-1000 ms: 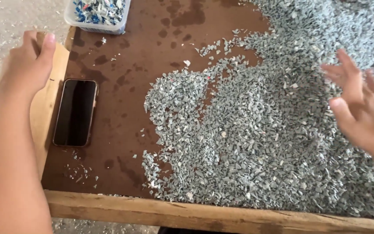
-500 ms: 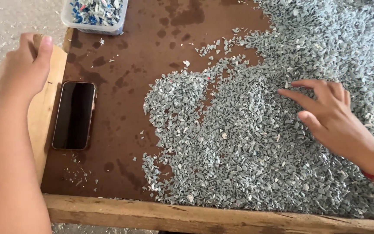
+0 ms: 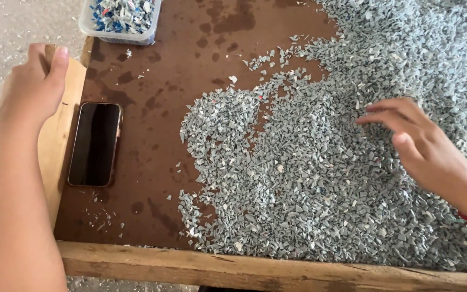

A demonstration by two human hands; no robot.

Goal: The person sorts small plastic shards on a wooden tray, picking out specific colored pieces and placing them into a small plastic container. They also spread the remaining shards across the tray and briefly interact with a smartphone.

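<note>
A wide spread of small grey plastic flakes (image 3: 320,178) covers the right part of a brown board table (image 3: 152,108). My right hand (image 3: 414,143) lies over the flakes, fingers apart and pointing left, their tips touching the pile. My left hand (image 3: 31,92) grips the wooden side rim (image 3: 55,140) of the table at the left, thumb on top. A dark phone (image 3: 94,144) lies flat on the board just right of that rim.
A clear plastic tub (image 3: 120,19) holding blue, white and red flakes stands at the far left corner. A wooden front edge (image 3: 255,270) borders the table. Loose flakes dot the brown board. Grey concrete floor lies to the left.
My right hand came down from above the pile onto the flakes and slid left across them. My left hand stayed on the rim.
</note>
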